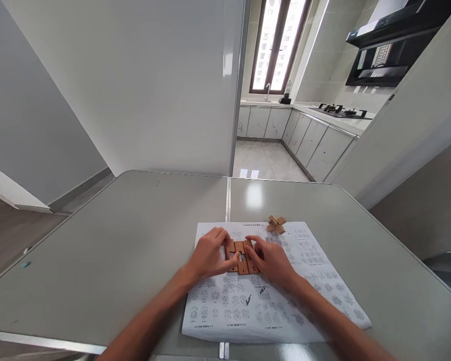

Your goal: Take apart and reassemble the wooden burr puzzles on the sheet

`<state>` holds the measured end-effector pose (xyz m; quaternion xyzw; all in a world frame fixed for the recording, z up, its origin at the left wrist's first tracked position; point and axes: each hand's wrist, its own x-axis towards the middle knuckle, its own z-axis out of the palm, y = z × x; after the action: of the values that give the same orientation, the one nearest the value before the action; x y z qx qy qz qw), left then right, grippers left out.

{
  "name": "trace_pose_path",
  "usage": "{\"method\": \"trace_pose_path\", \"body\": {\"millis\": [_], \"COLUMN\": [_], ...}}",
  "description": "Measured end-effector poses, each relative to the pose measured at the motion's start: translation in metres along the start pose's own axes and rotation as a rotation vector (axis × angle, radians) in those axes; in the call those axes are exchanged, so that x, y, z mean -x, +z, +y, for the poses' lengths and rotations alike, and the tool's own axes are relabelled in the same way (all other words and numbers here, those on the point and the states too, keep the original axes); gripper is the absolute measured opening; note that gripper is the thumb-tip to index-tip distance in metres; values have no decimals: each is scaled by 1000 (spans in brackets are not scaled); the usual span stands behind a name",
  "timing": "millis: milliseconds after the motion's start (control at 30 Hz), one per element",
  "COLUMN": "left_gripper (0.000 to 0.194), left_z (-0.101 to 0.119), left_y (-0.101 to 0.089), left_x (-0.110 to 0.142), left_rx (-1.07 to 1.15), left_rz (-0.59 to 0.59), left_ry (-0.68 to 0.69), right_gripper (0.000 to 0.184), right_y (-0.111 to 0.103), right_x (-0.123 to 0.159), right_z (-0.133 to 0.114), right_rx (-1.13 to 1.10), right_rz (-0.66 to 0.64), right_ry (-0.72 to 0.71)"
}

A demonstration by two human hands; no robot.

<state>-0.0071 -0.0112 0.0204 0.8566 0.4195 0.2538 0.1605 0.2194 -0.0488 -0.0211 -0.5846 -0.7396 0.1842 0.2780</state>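
Flat brown wooden puzzle pieces (243, 268) lie side by side on a printed instruction sheet (233, 313), with dark numbers on their near ends and a gap in the middle. My left hand (209, 254) grips the left edge of the group, its thumb reaching over towards the gap. From the other side my right hand (272, 258) holds the rightmost piece between thumb and fingers. Beyond my right hand, an assembled cross-shaped wooden puzzle (276, 224) rests at the sheet's far edge.
The grey table (116, 260) has a metal seam (228, 200) down its middle. A small teal bit (26, 264) lies near the left edge. Past the table stand a white partition (173, 100) and a kitchen with cabinets (266, 122) and a gas stove (340, 110).
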Motion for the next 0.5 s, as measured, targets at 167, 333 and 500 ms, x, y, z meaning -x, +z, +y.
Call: {"method": "trace_pose_path", "body": {"millis": [167, 333, 500], "left_gripper": [71, 103, 103], "left_z": [4, 1, 1], "left_y": [5, 13, 16], "left_x": [1, 3, 4], "left_rx": [90, 104, 122], "left_rz": [-19, -89, -116], "left_ry": [156, 196, 193], "right_gripper": [41, 39, 37], "right_y": [4, 13, 17], "right_x": [1, 1, 2], "right_z": [0, 7, 8], "right_rx": [30, 112, 143], "right_rz": [1, 5, 6], "right_ry": [-90, -186, -201]}}
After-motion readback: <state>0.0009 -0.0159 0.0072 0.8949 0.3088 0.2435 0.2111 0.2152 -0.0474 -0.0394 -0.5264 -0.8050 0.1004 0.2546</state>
